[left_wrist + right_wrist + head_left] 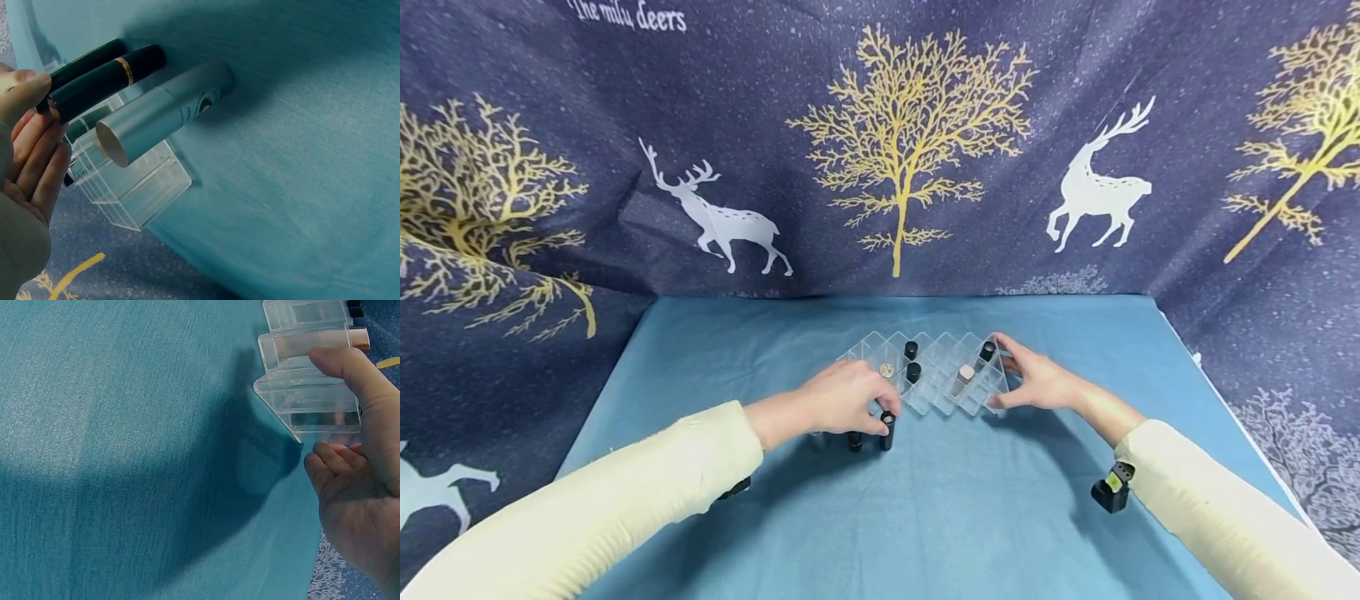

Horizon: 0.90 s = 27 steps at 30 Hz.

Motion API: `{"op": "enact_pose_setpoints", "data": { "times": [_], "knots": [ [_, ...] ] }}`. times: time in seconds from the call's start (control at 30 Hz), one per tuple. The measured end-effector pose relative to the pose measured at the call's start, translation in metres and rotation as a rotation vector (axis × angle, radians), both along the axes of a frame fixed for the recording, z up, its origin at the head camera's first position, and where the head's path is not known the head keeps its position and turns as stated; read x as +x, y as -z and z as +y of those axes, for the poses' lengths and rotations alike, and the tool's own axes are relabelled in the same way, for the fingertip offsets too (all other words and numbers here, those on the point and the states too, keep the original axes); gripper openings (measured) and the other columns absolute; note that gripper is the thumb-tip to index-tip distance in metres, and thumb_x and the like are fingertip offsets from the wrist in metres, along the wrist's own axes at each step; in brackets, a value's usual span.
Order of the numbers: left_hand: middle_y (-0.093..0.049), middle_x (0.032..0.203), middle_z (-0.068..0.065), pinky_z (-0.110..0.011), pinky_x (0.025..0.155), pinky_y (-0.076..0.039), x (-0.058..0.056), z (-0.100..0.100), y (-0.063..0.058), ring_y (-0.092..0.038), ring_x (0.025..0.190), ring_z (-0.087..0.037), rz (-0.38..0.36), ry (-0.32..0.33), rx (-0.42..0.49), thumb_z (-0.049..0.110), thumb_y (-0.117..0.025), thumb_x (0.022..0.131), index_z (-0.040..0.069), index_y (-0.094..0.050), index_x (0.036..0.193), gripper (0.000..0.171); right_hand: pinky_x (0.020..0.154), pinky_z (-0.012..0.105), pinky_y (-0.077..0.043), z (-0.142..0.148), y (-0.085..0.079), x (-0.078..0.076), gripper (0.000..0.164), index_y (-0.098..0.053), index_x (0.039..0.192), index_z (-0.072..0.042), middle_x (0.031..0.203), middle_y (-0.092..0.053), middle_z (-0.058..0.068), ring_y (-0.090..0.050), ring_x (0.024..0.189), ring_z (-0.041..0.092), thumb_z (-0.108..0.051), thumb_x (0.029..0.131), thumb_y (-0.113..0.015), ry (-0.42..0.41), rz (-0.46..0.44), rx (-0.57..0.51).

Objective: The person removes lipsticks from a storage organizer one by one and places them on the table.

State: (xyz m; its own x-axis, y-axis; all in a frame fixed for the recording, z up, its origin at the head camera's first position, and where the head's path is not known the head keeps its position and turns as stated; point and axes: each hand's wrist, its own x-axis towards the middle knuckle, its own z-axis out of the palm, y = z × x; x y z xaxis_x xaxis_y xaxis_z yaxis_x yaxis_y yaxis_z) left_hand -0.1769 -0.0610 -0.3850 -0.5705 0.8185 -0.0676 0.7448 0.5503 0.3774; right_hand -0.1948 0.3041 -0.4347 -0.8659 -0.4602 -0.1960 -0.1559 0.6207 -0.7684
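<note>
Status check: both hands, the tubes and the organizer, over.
Left hand pinching black tube near top. Right hand holding clear organizer at right end. Gold-banded tube and silver tube standing close beside black tube.

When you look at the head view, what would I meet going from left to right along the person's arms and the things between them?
Left sleeve → left hand → black tube at its fingertips → pink-capped tube → rightmost black cap → right hand → right sleeve.
</note>
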Motion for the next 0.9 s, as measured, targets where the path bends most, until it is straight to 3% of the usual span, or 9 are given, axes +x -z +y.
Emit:
{"op": "enact_pose_setpoints", "data": {
  "times": [0.57,0.9],
  "knots": [
    [-0.081,0.110,0.014,-0.040,0.095,-0.059,0.001,-0.002,0.001,-0.075,0.107,-0.010,0.006,-0.004,0.011,0.033,-0.091,0.086,0.024,-0.083,0.112,0.028,0.120,0.062,-0.034,-0.001,-0.001,0.001,0.120,-0.007,0.168,0.005,0.171,-0.013,0.036,-0.035,0.150,0.055,-0.019,0.086,-0.090,0.007,-0.008,0.008],
    [-0.081,0.111,0.012,-0.039,0.095,-0.058,-0.005,-0.005,-0.018,-0.075,0.109,-0.013,0.018,0.011,0.005,0.038,-0.091,0.085,0.024,-0.083,0.115,0.033,0.120,0.062,-0.034,-0.001,-0.001,0.000,0.121,-0.005,0.169,0.004,0.173,-0.009,0.035,-0.035,0.151,0.055,-0.022,0.087,-0.090,0.008,-0.015,0.018]
  ]
}}
